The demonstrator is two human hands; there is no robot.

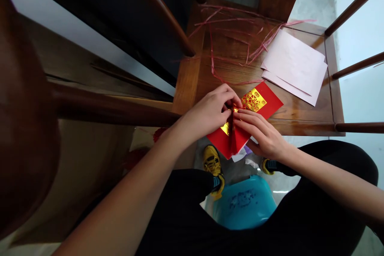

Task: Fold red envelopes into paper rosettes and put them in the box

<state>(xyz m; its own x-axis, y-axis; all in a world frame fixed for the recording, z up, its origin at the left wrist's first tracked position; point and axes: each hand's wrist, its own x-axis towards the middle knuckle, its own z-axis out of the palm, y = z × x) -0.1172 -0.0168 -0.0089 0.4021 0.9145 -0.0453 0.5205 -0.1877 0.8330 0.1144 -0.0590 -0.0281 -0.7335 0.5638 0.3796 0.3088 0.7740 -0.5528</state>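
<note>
Several red envelopes point(219, 141) with gold-printed patterns are joined in a pleated, fan-like piece at the near edge of the wooden seat. My left hand point(214, 108) is closed in a pinch on the gathered middle of the piece. From the right, my right hand point(264, 134) grips the near folds, its fingers lying over them and its thumb mostly hidden underneath. One flat red flap with a gold panel point(254, 100) spreads to the upper right of my fingers and rests on the wood. What joins the folds at the middle is hidden by my fingertips.
Pink plastic string point(231, 60) lies tangled across the wooden seat point(192, 84). White sheets point(295, 64) are stacked at its right. Turned wooden spindles point(162, 6) stand around. Below are a blue plastic tub point(246, 204), paper scraps point(251, 163) and a yellow shoe point(212, 162).
</note>
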